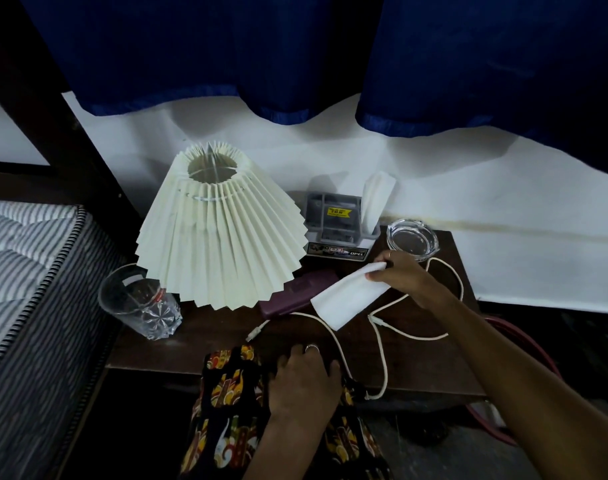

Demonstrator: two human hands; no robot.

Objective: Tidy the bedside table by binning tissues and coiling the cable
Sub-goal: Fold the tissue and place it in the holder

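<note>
Head view: dark wood bedside table [198, 344] is sitting against a white wall [503, 216], w/ blue curtain [295, 46] hanging above at 12 o'clock. Striped mattress [22, 265] is lying at 9 o'clock. Pleated cream lampshade [223, 230] is leaning tilted over the table's left half; clear drinking glass [139, 303] is standing at its 8 o'clock. Grey organiser [333, 216] is sitting at the back w/ a folded tissue sticking up from its right side, glass ashtray [412, 239] just beside it at 3 o'clock.

Right hand [402, 275] is pinching a white tissue [347, 299] by its upper edge, fingers curled, tissue hanging above a maroon case [295, 289]. White cable [382, 341] is lying loose, uncoiled, across the table's front and right. Left hand [302, 375] is resting at the front edge, 6 o'clock, fingers relaxed, holding nothing.
</note>
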